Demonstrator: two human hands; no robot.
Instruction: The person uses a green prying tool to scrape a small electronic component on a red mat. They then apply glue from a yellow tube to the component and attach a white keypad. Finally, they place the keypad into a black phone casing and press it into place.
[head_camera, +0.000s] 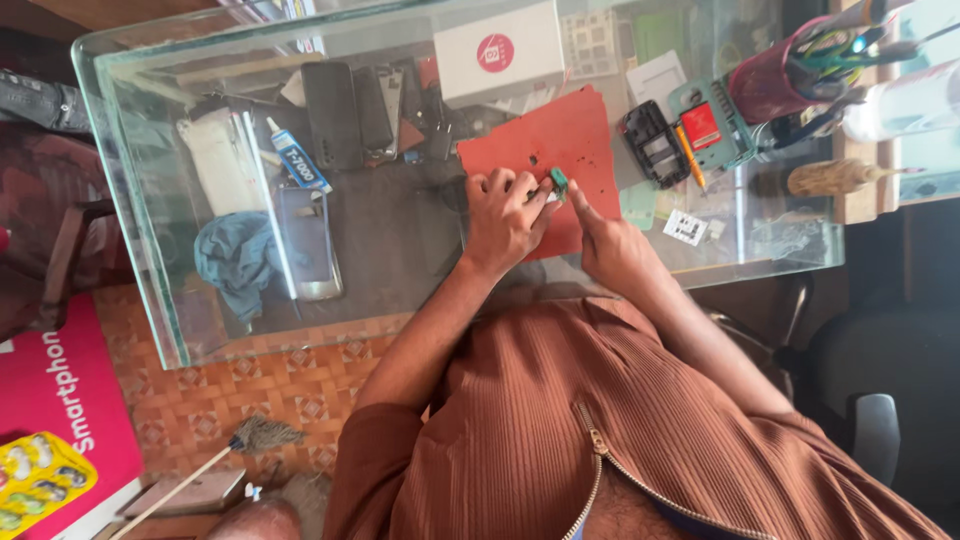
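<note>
Green circuit piece (558, 181) sits pinched between both hands over the red mat (560, 140): left hand (503, 215) curled around it, right hand (612, 245) fingertips gripping; work looks midway, phone parts lying around.

The table (150, 200) is clear, shiny glass; the red mat (560, 140) looks dull and rubbery; the blue rag (235, 260) is soft cloth.

A glass table (150, 250) carried the work. Directly on it lay a red mat (560, 140), a white box (497, 52), a black phone frame (655, 143), a green and red tester (710, 125), a maroon tool cup (765, 85), a glue tube (297, 155), a silver phone (308, 240) and a blue cloth (235, 260).
</note>
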